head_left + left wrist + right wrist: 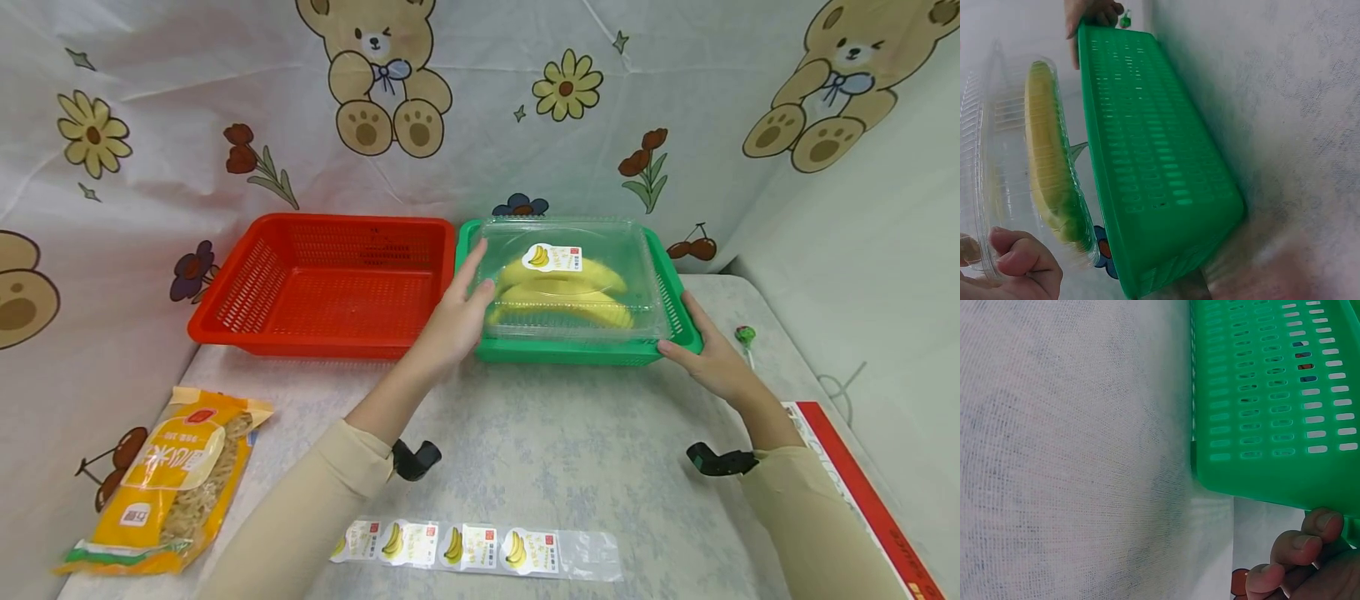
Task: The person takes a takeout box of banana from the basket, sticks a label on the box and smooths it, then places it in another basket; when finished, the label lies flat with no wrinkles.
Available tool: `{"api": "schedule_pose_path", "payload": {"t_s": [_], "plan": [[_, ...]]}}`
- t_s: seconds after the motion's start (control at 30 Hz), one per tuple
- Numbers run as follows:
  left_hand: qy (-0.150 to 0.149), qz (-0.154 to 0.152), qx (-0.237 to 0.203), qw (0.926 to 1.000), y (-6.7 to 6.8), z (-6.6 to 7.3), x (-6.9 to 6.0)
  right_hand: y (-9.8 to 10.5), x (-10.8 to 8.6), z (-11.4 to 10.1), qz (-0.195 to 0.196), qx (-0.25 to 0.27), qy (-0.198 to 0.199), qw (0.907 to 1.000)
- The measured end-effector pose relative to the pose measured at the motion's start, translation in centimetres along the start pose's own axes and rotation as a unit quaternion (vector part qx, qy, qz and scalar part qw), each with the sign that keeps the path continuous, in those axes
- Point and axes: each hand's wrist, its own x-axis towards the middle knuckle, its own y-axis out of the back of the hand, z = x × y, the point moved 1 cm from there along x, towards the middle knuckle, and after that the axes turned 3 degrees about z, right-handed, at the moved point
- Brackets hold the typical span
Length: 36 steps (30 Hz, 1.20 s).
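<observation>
A clear plastic clamshell box (577,325) holding yellow bananas (562,300) is above the green basket (555,354), with a banana label on its lid. My left hand (456,321) grips the box's left edge, thumb and fingers apart on it. In the left wrist view, a gap shows between the tilted box (1004,156) and the basket (1147,144). At the basket's right front corner, my right hand (716,362) holds the rim. The right wrist view shows its curled fingers (1297,547) at the rim's underside.
An empty red basket (337,346) stands left of the green one. A yellow food bag (161,492) lies at left. A strip of banana labels (480,548) lies in front. A wrapped lollipop (745,335) and a red-edged board (862,492) are at right.
</observation>
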Motion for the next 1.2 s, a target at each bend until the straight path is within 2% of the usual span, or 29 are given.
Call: {"api": "schedule_pose_path", "payload": {"t_s": [0.17,0.37,0.63,0.77,0.97,1.2], "plan": [[0.020,0.012,0.016,0.9996,-1.0,0.2,1.7,0.0,0.1,0.2,0.001,0.015,0.004,0.9999],[0.046,0.013,0.024,0.9986,-2.1,-0.2,3.8,-0.2,-0.1,0.1,0.000,0.018,0.001,0.9998],[0.065,0.009,0.057,0.9962,-3.2,-0.5,5.8,-0.1,-0.1,0.1,0.002,0.012,-0.002,0.9999],[0.071,0.003,0.067,0.9952,-3.4,-1.0,6.5,-0.1,0.1,0.1,0.004,0.011,0.000,0.9999],[0.089,-0.019,0.109,0.9900,-3.9,-1.7,7.0,-0.2,0.2,0.1,0.005,0.011,-0.007,0.9999],[0.102,-0.024,0.125,0.9867,-4.5,-2.3,7.6,-0.2,-0.1,-0.1,0.009,0.010,-0.006,0.9999]]}}
